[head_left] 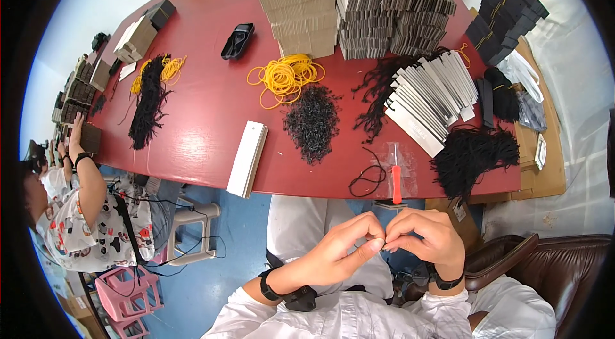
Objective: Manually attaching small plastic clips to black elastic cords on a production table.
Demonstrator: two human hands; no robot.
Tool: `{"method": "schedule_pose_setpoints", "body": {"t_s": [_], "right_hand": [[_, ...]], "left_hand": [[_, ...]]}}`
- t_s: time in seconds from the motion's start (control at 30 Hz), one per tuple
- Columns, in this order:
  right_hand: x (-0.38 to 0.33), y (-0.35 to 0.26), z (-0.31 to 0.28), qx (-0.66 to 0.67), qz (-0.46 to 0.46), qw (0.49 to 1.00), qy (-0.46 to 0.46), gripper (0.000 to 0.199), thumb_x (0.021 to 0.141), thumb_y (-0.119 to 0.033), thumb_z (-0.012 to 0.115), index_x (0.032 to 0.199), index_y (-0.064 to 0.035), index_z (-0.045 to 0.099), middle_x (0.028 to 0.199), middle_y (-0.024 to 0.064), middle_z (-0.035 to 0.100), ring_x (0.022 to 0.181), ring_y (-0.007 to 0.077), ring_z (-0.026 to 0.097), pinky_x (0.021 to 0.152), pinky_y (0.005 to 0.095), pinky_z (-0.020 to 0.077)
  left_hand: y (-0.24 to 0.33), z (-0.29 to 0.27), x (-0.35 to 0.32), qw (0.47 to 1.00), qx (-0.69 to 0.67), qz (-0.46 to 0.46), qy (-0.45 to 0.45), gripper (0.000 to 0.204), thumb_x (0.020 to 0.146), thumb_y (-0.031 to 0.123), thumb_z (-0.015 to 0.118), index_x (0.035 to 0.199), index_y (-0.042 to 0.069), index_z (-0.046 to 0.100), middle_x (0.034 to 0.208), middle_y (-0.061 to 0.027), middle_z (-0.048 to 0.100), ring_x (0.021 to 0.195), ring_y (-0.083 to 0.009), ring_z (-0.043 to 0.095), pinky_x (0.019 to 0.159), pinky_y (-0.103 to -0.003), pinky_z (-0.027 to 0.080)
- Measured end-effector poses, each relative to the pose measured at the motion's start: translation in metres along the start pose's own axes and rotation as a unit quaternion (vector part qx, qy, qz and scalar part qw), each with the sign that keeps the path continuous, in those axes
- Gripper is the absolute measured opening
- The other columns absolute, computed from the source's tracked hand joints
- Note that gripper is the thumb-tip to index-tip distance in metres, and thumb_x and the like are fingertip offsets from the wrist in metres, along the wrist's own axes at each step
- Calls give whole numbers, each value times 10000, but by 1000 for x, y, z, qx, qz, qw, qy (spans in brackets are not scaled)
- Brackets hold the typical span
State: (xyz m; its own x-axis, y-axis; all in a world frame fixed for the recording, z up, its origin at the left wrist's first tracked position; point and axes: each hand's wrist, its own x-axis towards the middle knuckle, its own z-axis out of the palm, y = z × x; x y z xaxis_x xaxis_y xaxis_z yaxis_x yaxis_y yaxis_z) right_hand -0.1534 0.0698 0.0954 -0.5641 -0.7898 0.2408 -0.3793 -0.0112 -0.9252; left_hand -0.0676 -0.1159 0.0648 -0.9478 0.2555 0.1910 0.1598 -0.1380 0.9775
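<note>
Over my lap, just short of the table's near edge, my left hand (349,248) and my right hand (428,236) meet fingertip to fingertip. Both are closed in a pinch. Something tiny and dark seems to lie between the fingertips, too small to name. On the table beyond my hands lie a screwdriver-like tool with an orange-red handle (396,184), a clear plastic bag (408,166) and a loose loop of black cord (368,179). A pile of small black pieces (312,122) sits farther off, beside a heap of yellow rubber bands (286,77).
White card strips (419,108) with black cords (477,158) fan out at the right. A white card stack (247,159) lies near the front edge. Tall cardboard stacks (298,9) stand at the back. Another person (90,211) sits at the left. A brown chair (544,268) is at my right.
</note>
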Motion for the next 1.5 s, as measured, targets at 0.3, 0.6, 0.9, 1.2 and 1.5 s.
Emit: {"method": "schedule_pose_setpoints", "body": {"t_s": [0.3, 0.6, 0.9, 1.2, 1.5], "right_hand": [[0, -1, 1, 20, 24, 999, 5, 157, 758, -1, 729, 891, 0, 645, 791, 89, 651, 672, 202, 645, 597, 282, 493], [5, 1, -5, 1, -27, 999, -43, 156, 765, 13, 723, 892, -2, 633, 803, 98, 649, 663, 206, 637, 579, 293, 490], [-2, 13, -3, 91, 13, 995, -31, 135, 781, 25, 715, 868, -10, 618, 793, 47, 605, 651, 103, 594, 536, 233, 467], [-14, 24, 3, 55, 47, 997, 39, 151, 776, 10, 728, 851, -18, 599, 746, 31, 586, 579, 81, 553, 493, 216, 424], [-18, 33, 15, -17, 46, 995, 84, 150, 807, -5, 718, 878, -31, 589, 747, 17, 579, 555, 56, 509, 464, 219, 370]], "left_hand": [[-1, -2, 0, 1000, -6, -7, -8, 121, 982, 117, 515, 932, 7, 512, 853, -75, 493, 789, -184, 485, 733, -307, 406], [0, 1, -3, 987, -142, -80, -12, 116, 974, 119, 537, 939, 10, 517, 866, -59, 519, 732, -130, 491, 651, -265, 396], [7, -3, -2, 996, 63, -58, 23, 84, 913, 92, 599, 881, 15, 611, 767, -39, 556, 588, -157, 481, 519, -294, 383], [12, -3, 0, 930, 346, -17, 120, 160, 929, 151, 583, 852, 17, 624, 715, -82, 559, 588, -222, 533, 538, -342, 420], [-22, 5, -7, 960, -159, -147, 179, 121, 908, 125, 640, 935, 20, 692, 724, 37, 483, 626, -41, 381, 542, -213, 289]]}}
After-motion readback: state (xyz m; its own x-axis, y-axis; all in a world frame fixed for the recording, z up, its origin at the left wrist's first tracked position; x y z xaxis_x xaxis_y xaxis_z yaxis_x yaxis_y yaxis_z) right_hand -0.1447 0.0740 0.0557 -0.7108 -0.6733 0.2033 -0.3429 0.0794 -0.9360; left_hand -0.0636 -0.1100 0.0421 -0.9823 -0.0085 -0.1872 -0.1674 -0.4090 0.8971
